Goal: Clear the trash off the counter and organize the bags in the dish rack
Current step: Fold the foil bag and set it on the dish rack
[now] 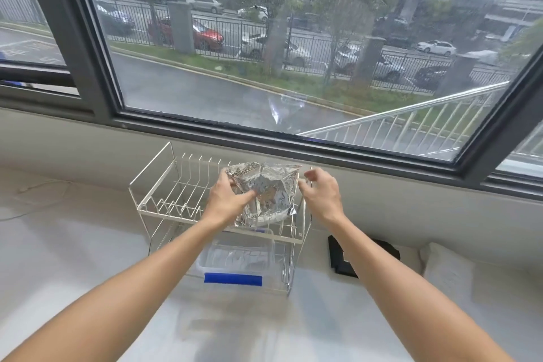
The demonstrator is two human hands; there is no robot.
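Note:
A crinkled silver foil bag (269, 194) stands tilted in the right half of the upper tier of a white wire dish rack (164, 185). My left hand (227, 197) grips the bag's left side, thumb across its front. My right hand (321, 192) hovers just right of the bag with fingers loosely curled, apparently not holding it. On the rack's lower tier sits a clear plastic container (235, 258) with a blue strip on its front; what is inside it is unclear.
The rack stands on a white counter (88, 258) below a large window. A black flat object (340, 258) lies right of the rack, and a white cushion-like item (446, 270) sits further right. A thin cable (38, 188) trails at left.

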